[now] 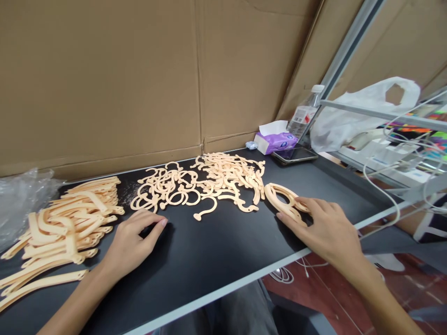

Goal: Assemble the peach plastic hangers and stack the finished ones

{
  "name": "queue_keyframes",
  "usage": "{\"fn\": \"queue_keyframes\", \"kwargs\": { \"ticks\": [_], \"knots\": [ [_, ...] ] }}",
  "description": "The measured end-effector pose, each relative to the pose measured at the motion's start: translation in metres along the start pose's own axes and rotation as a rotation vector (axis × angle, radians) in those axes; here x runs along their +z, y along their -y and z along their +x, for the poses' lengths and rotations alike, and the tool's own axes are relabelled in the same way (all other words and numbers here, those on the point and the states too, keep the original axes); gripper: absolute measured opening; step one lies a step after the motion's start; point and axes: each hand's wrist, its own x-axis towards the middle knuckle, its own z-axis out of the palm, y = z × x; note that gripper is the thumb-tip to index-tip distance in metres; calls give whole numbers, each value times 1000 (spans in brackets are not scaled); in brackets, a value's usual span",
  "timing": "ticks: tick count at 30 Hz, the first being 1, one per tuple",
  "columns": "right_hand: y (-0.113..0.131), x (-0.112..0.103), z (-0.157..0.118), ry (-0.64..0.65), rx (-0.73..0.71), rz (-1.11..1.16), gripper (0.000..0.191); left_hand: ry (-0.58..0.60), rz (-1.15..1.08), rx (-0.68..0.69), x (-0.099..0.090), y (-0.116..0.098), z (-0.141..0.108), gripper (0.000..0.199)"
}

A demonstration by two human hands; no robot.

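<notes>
My right hand is closed around the near end of a loop of curved beige plastic pieces, which look like folded hangers, at the right of the black table. Thumb and fingers grip it from both sides. My left hand rests low over the table with thumb and index tips pinched together; whether anything small sits between them is hidden. Just beyond it lie several beige hooks in a loose pile. Left of this hand is a heap of long curved beige arms.
Shorter beige curved pieces are heaped at the back middle. A phone, purple tissue pack and plastic bottle stand back right. Clear plastic wrap lies far left. A metal rack with cables borders the right side.
</notes>
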Motion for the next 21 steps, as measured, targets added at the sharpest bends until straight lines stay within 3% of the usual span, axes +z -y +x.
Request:
{"fn": "queue_keyframes", "kwargs": {
  "ticks": [6,11,16,18,21],
  "knots": [
    [-10,5,6,-24,-49,96,53,-7,1,11,-1,-2,0,30],
    [-26,7,15,-115,-68,75,53,-13,1,19,-1,-1,-1,28],
    [-39,14,24,-65,-49,13,50,-15,-3,26,-1,-2,0,28],
    [-32,10,25,-123,-74,20,50,-17,-2,27,-1,-2,-1,28],
    [1,-14,14,-276,-200,178,38,-13,0,26,0,-1,-1,27]
  ]
}}
